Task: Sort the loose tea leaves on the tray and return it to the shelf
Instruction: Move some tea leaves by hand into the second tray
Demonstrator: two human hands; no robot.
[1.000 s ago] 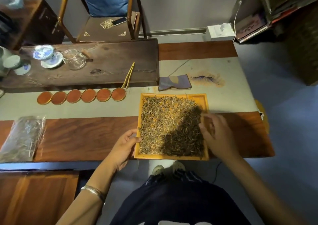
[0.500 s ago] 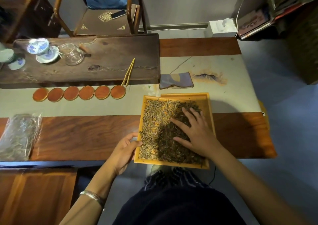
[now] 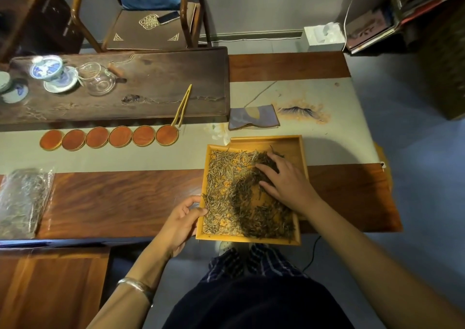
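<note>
At the counter's (image 3: 125,203) near edge, the left hand (image 3: 180,221) pinches the tray's (image 3: 247,239) left rim to steady it while the right hand (image 3: 286,184), fingers flat, spreads the leaves (image 3: 226,177).

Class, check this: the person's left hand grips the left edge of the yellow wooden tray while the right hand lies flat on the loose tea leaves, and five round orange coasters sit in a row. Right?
Not quite. The head view shows six round orange coasters, not five. The left hand does grip the yellow wooden tray, and the right hand lies flat on the loose tea leaves.
</note>
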